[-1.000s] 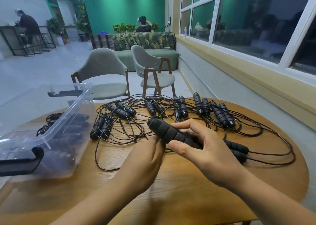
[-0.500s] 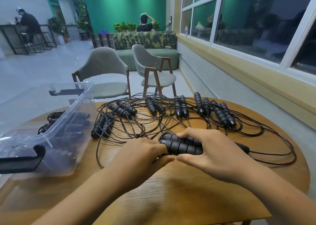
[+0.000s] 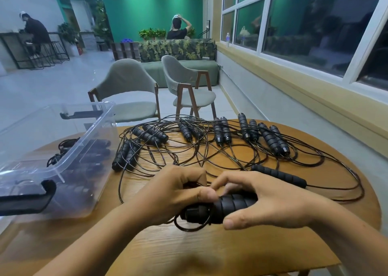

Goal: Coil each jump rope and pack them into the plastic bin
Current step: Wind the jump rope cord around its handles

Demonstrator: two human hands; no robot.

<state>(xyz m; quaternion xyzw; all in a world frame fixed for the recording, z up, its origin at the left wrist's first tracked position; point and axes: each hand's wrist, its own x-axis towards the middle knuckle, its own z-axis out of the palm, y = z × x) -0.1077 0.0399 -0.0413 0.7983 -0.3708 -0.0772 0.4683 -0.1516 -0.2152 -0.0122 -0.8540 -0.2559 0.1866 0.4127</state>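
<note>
Black foam handle (image 3: 231, 205) lies right of plastic bin (image 3: 98, 149), long axis running crosswise, cap end toward bin. Right hand (image 3: 273, 204) curled round handle body; left hand (image 3: 176, 194), nearer bin, pinches cord (image 3: 190, 230) at cap end, fingers curled.

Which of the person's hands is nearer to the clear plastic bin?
Left. The left hand lies just right of the plastic bin; the right hand, holding the same rope handle, sits farther right.

green wall (image 3: 151, 7) spotlit | pale floor (image 3: 52, 86) | two grey chairs (image 3: 126, 82) | dark windows (image 3: 304, 30) right
</note>
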